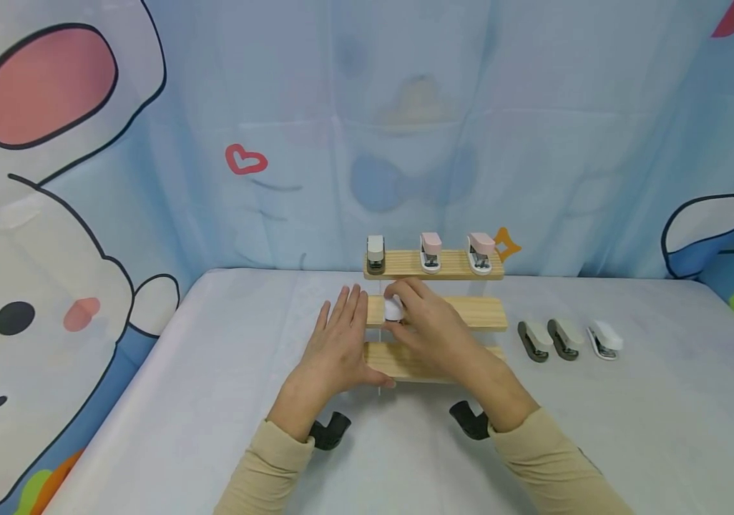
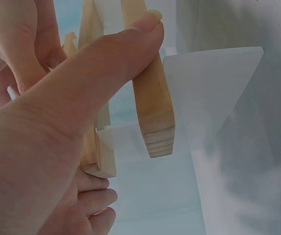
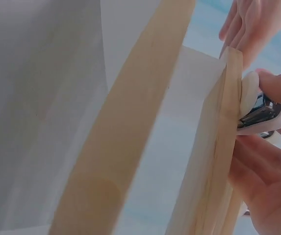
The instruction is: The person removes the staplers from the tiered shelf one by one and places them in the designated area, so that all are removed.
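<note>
A tiered rack with pale wooden boards stands in the middle of the table. My right hand point(image 1: 434, 325) pinches a small white stapler point(image 1: 393, 309) at the left part of the middle board point(image 1: 483, 313). In the right wrist view, the stapler's metal inner part point(image 3: 260, 112) shows between thumb and fingers, right against the board's edge. My left hand point(image 1: 338, 343) lies along the rack's left end with its fingers straight. Its thumb point(image 2: 125, 49) presses on the lower board point(image 2: 152, 105) in the left wrist view.
On the top board point(image 1: 402, 265) stand a white-and-dark stapler point(image 1: 375, 254) and two pink ones, a left point(image 1: 431, 252) and a right point(image 1: 480, 252). To the right on the white tablecloth point(image 1: 663, 415) lie two dark-based staplers point(image 1: 534, 340) and a white stapler point(image 1: 605, 339). A printed curtain point(image 1: 290, 86) hangs behind.
</note>
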The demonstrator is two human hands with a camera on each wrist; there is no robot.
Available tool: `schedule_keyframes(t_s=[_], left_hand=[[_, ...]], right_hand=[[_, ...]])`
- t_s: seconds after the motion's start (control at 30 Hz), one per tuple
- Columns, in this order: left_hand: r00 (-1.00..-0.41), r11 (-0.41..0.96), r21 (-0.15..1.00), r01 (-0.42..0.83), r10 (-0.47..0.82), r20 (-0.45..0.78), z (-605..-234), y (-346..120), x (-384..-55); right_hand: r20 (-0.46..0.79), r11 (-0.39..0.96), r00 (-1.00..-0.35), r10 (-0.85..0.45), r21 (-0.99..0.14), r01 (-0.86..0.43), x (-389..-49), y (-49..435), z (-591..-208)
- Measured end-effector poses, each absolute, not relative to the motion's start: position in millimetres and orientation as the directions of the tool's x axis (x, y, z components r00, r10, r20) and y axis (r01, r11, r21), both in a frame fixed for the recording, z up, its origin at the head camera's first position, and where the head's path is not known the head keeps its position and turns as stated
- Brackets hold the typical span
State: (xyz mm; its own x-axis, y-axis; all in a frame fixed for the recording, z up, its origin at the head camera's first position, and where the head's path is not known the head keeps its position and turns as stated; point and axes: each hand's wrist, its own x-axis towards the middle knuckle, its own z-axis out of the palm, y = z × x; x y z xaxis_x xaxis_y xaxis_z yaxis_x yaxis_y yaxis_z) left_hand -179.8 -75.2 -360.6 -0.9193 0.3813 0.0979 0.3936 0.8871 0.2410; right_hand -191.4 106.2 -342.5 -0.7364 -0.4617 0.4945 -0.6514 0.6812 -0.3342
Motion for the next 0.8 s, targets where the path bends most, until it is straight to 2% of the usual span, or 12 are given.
schedule_keyframes(t_s=[0.3,0.63,0.8], left_hand=[[-0.920,0.890,0.235,0.391,0.380,0.092,-360,-75,-180],[-0.917,0.882,0.250,0.399,0.386,0.101,-362,-75,-180],[-0.918,0.883,0.251,0.397,0.383,0.104,-361,-75,-180]], right_hand=[[0.484,0.679,-0.723,-0.492,-0.306,-0.667,-188,111,-342],[0.554,0.680,-0.679,-0.481,-0.253,-0.688,-189,119,-345],[0.563,0.687,-0.687,-0.459,-0.266,-0.677,-186,127,-344]])
